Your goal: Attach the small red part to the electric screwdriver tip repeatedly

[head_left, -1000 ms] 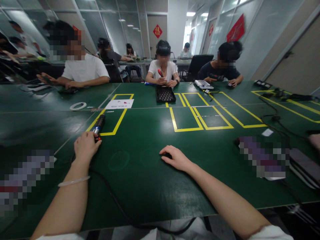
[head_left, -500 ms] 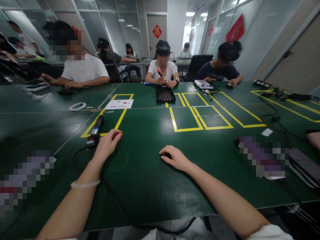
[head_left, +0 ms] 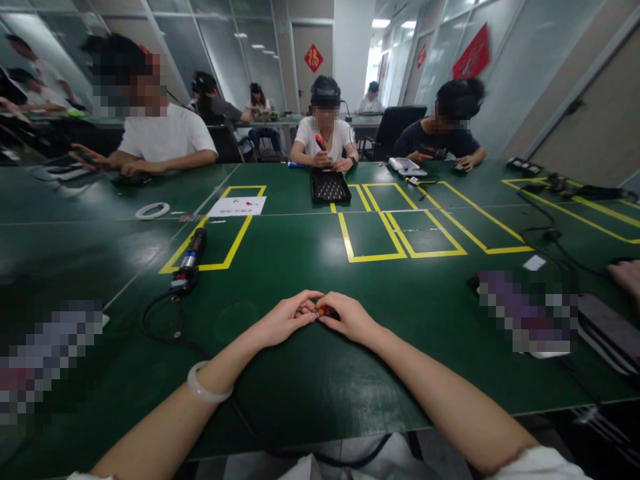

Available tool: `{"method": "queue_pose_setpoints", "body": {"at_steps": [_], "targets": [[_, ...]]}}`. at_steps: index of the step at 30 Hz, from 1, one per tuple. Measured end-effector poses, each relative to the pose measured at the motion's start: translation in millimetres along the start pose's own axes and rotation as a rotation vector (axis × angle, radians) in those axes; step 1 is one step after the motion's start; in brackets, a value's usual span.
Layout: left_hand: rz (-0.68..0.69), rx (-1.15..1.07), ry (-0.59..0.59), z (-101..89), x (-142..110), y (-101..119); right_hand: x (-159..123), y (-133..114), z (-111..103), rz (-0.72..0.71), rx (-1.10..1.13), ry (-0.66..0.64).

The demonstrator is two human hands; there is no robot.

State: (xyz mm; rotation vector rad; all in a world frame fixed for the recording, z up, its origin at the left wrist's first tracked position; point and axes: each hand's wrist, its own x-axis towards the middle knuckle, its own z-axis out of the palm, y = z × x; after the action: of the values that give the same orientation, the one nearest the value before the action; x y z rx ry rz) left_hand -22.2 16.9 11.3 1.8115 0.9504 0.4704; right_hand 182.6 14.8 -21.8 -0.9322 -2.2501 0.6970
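Note:
In the middle of the near tabletop, my left hand (head_left: pixel 287 320) and my right hand (head_left: pixel 353 319) meet fingertip to fingertip. Between them sits a small orange piece (head_left: pixel 323 311), mostly covered by the fingers, so its kind does not show. Both hands are closed around it in a pinch. A pale bangle (head_left: pixel 207 385) circles my left wrist. Left of my hands, a black cylindrical tool (head_left: pixel 191 257) with a blue and silver band lies with its cable trailing toward the table's front edge.
Yellow tape outlines (head_left: pixel 377 258) mark the green table (head_left: pixel 280 393). A printed paper card (head_left: pixel 237 206) and a white ring (head_left: pixel 153 211) lie farther left. Across the table, a person holds a red-and-black tool over a black tray (head_left: pixel 331 200). Pixelated devices (head_left: pixel 523 310) lie at both sides.
My left hand has moved right from beside the black tool, carrying the small orange piece to my right hand. The right hand stays almost in place, and its fingers have closed on the piece.

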Motion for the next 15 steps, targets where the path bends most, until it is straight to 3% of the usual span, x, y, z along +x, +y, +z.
{"method": "queue_pose_setpoints", "body": {"at_steps": [4,10,15], "targets": [[0.018,0.050,0.026,0.2,-1.0,2.6,0.7,2.4,0.1,0.036,0.038,0.036],[0.080,0.359,0.124,2.3,-5.5,8.6,1.9,4.6,0.0,0.129,0.171,0.056],[0.096,0.418,0.137,3.8,-7.1,9.8,3.6,0.3,-3.2,0.166,0.218,0.054]]}}
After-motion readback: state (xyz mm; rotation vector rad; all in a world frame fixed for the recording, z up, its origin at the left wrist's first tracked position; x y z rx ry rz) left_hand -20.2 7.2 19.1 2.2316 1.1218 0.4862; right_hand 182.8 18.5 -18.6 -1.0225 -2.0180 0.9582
